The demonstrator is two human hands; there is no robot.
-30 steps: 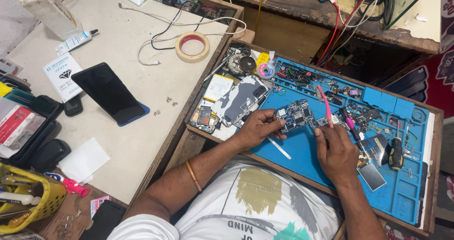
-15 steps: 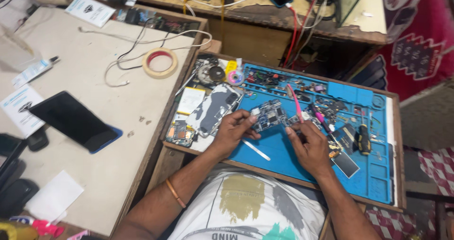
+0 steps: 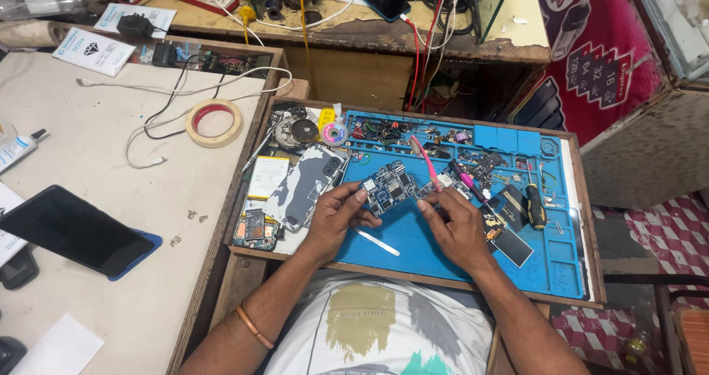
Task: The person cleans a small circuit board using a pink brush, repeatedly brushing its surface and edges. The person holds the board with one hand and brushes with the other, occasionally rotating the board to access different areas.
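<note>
A small blue-and-silver circuit board [image 3: 391, 187] is held above a blue work mat [image 3: 561, 260]. My left hand [image 3: 336, 218] grips its left edge with thumb and fingertips. My right hand [image 3: 454, 224] holds a pink-handled tool [image 3: 425, 161] whose tip meets the board's right edge. A flat white pry stick [image 3: 375, 242] lies on the mat just below the board. An opened phone back shell [image 3: 306, 187] and a flat battery [image 3: 267, 177] lie left of my left hand.
A black-and-yellow screwdriver [image 3: 535, 205], small parts and a dark phone screen [image 3: 509, 246] lie on the mat's right. On the white table at left sit a tape roll [image 3: 214, 122], a black phone [image 3: 70, 231] and white cables [image 3: 148, 135]. A cluttered shelf [image 3: 354, 21] stands behind.
The view has swung to the right and closer. Both hands stay on the board and tool, still over the middle of the mat.
</note>
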